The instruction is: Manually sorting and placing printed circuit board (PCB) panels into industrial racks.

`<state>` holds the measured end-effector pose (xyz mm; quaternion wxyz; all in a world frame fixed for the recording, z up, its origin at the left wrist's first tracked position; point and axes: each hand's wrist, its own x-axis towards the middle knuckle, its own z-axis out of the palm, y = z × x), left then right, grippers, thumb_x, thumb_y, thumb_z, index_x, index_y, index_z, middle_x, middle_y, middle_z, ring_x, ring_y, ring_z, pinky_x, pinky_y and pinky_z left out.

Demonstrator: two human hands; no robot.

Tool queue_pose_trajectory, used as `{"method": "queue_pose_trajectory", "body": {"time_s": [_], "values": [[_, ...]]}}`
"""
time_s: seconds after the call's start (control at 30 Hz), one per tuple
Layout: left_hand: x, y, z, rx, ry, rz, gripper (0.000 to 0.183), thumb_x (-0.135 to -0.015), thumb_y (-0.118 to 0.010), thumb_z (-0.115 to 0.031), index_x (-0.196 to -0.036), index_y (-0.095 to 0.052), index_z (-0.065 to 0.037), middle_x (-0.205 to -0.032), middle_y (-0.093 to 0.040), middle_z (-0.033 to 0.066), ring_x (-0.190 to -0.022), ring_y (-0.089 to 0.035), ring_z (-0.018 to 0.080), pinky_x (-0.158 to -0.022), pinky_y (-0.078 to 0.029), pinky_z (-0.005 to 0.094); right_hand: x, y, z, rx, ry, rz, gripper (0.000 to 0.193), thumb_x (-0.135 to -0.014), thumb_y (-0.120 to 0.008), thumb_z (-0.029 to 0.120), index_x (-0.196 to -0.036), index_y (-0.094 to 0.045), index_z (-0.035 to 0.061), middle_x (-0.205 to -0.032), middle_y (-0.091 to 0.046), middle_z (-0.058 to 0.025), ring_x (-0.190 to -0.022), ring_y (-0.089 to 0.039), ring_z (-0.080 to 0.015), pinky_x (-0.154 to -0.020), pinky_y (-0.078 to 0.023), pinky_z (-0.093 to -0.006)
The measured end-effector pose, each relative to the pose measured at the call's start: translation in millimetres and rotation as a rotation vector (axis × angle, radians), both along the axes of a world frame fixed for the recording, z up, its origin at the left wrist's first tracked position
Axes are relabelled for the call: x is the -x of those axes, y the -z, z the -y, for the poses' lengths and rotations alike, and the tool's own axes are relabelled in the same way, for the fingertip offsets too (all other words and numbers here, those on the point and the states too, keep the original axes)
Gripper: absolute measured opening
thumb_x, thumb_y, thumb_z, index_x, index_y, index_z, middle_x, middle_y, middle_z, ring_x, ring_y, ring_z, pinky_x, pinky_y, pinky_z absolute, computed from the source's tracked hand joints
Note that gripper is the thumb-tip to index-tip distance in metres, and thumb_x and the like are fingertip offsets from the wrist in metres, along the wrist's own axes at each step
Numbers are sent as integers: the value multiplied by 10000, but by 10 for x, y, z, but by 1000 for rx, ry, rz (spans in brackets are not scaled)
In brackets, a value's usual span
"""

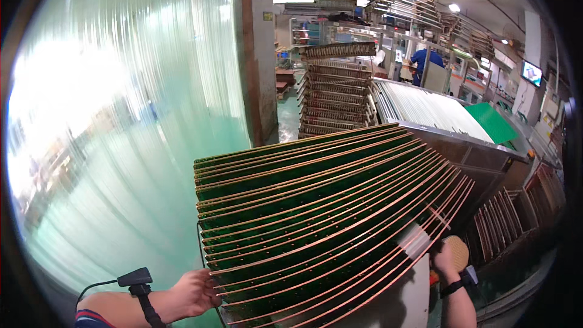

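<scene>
Many thin green circuit board panels [316, 206] with copper-coloured edges stand on edge in a fanned row before me. At the near left end of the row, my left hand [195, 293] is closed with its curled fingers on a panel's edge. My right hand [446, 261] is at the near right end, close beside the panel edges. Its fingers are blurred and partly hidden. A round tan disc [457, 252] shows right behind that hand; I cannot tell whether they touch. A pale, smeared rectangular patch [415, 241] lies across the panels near it.
Translucent strip curtains [146, 146] hang along the left, next to a pillar [260, 54]. Behind the panels stands a stack of slotted racks [335, 94]. A machine bed with white rollers [428, 106] and a green sheet [490, 123] is beyond. A person in blue [427, 64] stands farther back.
</scene>
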<state>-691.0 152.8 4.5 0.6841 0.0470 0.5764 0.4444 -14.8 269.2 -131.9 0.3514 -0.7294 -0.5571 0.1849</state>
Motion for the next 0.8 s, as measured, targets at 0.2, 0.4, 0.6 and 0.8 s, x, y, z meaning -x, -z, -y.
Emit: {"method": "queue_pose_trajectory", "body": {"time_s": [0.2, 0.4, 0.6, 0.8], "values": [[1353, 227, -923, -91, 246, 307, 196, -1040, -463, -232, -1128, -580, -101, -700, -433, -26, -619, -459, 167, -664, -405, 369, 1274, -282, 344, -27, 268, -479, 203, -914, -576, -51, -1086, -673, -5, -785, -646, -46, -551, -535, -107, -444, -408, -263], [2384, 2, -1655, -87, 479, 110, 279, -1046, -425, -277, -1199, -551, -81, -668, -400, -14, -570, -450, 185, -565, -389, 373, 2491, -299, 911, 89, 444, -288, 281, -1034, -481, 263, -1126, -632, 45, -623, -603, -73, -466, -557, -175, -391, -393, -307], [3238, 106, -2160, -308, 804, -122, 249, -1046, -433, -249, -1214, -539, -99, -892, -614, 39, -693, -624, 202, -597, -525, 440, 2812, -600, 1351, 185, 447, -487, 110, -954, -535, 93, -974, -622, 29, -605, -643, -151, -441, -604, -228, -392, -453, -353], [3685, 313, -2560, -298, 739, -4, 296, -1068, -416, -255, -1309, -539, -135, -1153, -644, 91, -912, -648, 272, -727, -551, 514, 2375, -604, 812, -350, 781, -698, 143, -966, -542, 210, -946, -587, 75, -680, -588, -59, -500, -560, -168, -437, -454, -291]]}}
